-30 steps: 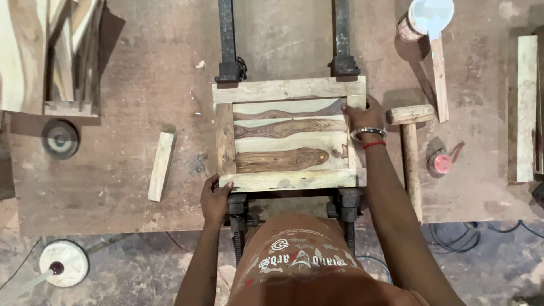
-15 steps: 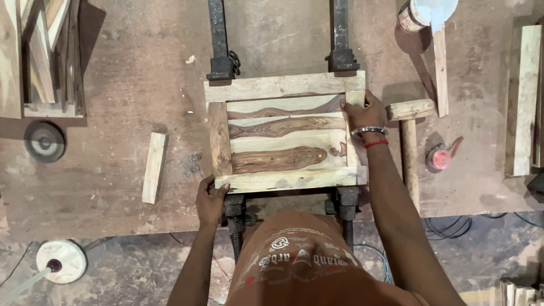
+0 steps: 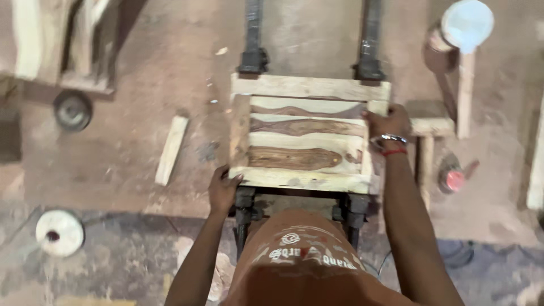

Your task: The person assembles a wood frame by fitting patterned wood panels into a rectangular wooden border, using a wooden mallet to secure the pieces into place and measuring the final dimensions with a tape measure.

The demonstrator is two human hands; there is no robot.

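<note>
Head view: both hands (image 3: 224, 190) grip the flat wooden panel (image 3: 306, 136), its slats running left-right.

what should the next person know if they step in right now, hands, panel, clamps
Left hand: grips the near left corner of the wooden panel.
Right hand: rests on the panel's far right edge, near the corner.
Panel: a frame with slats inside, lying flat on the workbench between two bar clamps.
Done: slats sit inside the frame; the clamp heads meet its far edge.
Left: cannot tell whether the clamps are tight. Mallet lies right of the panel; a loose wood strip lies left.
</note>
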